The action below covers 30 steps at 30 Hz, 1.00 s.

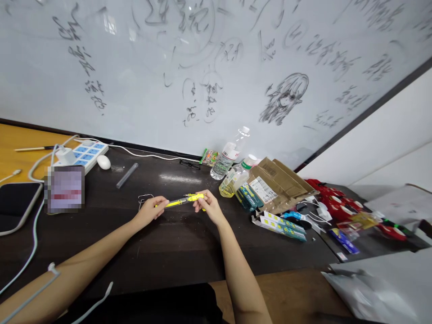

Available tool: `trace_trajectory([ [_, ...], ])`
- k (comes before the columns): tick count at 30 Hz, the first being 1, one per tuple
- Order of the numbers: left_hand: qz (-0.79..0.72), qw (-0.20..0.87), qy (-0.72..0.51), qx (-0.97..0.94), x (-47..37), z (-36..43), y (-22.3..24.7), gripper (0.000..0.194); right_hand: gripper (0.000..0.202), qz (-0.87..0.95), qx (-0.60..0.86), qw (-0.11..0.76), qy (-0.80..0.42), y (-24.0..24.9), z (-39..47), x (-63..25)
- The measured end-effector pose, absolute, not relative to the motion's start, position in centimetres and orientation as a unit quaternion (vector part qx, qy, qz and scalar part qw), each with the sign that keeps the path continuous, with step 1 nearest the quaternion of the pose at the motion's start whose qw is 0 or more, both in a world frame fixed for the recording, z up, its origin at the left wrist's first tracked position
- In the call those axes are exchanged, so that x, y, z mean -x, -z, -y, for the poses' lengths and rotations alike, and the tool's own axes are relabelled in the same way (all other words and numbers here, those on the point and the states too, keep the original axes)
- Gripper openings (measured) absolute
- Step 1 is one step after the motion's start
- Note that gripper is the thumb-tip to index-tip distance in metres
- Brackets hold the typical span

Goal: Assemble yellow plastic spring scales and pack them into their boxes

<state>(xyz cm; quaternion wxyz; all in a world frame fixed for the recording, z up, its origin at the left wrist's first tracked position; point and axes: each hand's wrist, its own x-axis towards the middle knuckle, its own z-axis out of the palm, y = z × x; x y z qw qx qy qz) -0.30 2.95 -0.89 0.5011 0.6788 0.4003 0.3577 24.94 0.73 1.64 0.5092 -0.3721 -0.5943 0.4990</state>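
Note:
Above the middle of the dark desk, both hands hold a slim yellow pen-shaped tool (173, 203) with a clear section. It lies nearly level, its right end slightly higher. My left hand (151, 210) is closed in a pinch around its left end. At the wider bright yellow right end, the fingers of my right hand (208, 207) are closed on it. A small thin tip or clip shows near that end, too small to make out. Just behind my left hand lie bent metal wire pieces (146, 196). Farther back rests a clear plastic tube (127, 175).
At left stand a power strip (89, 153), a white mouse-like object (103, 162), a phone-like screen (65, 189) and cables. Two bottles (224, 161), a cardboard box (281, 182) and green-white boxes (281, 225) crowd the right. A whiteboard (151, 90) rises behind the desk.

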Motion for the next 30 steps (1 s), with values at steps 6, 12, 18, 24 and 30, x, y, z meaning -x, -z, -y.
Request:
trace_trajectory([
  [6,-0.355,0.528,-0.330,-0.698,0.3,-2.6,0.6,0.034,0.027,0.600,0.373,0.495,-0.506,-1.7,-0.7,-24.6],
  [12,-0.282,0.595,-0.286,-0.696,0.6,-2.1,-0.4,0.039,0.027,0.597,0.377,0.481,-0.520,-1.4,-0.8,-24.5],
  [18,-0.269,0.535,-0.321,-0.734,0.2,-1.1,-0.4,0.040,0.026,0.596,0.373,0.475,-0.529,-1.0,-0.9,-24.3],
  [24,-0.291,0.462,-0.375,-0.750,-0.2,-0.5,0.6,0.041,0.027,0.569,0.360,0.504,-0.541,-0.3,-1.2,-23.5],
  [30,-0.302,0.449,-0.365,-0.757,-0.3,-0.5,0.7,0.041,0.030,0.491,0.343,0.547,-0.585,0.2,-1.4,-22.3],
])
